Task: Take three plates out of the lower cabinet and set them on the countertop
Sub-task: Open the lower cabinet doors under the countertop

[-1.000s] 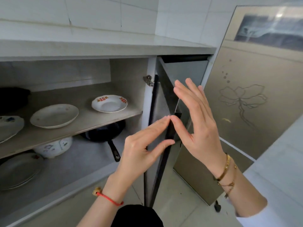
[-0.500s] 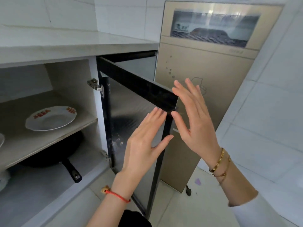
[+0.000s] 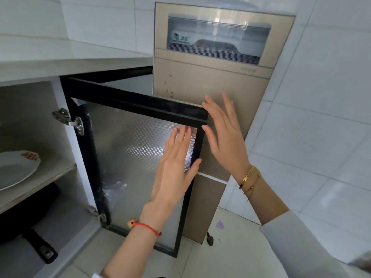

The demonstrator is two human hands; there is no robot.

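Observation:
The lower cabinet stands open, and its black-framed frosted door [image 3: 138, 157] is swung out towards me. My left hand [image 3: 176, 167] lies flat against the door's inner face near the free edge, fingers spread. My right hand [image 3: 222, 133] is open on the outer side of that edge, thumb touching the frame corner. One white plate [image 3: 16, 169] with a red pattern rests on the cabinet's middle shelf [image 3: 50, 177] at the far left, partly cut off by the frame. The pale countertop [image 3: 60, 59] runs above the cabinet.
A black pan with its handle [image 3: 40, 247] pointing outward lies on the cabinet floor below the shelf. A tall gold appliance [image 3: 210, 77] stands right behind the door's free edge. White tiled walls and floor [image 3: 230, 257] surround the area.
The view has swung right, so most plates have left the frame. The door has opened wider, and both hands have stayed at its free edge.

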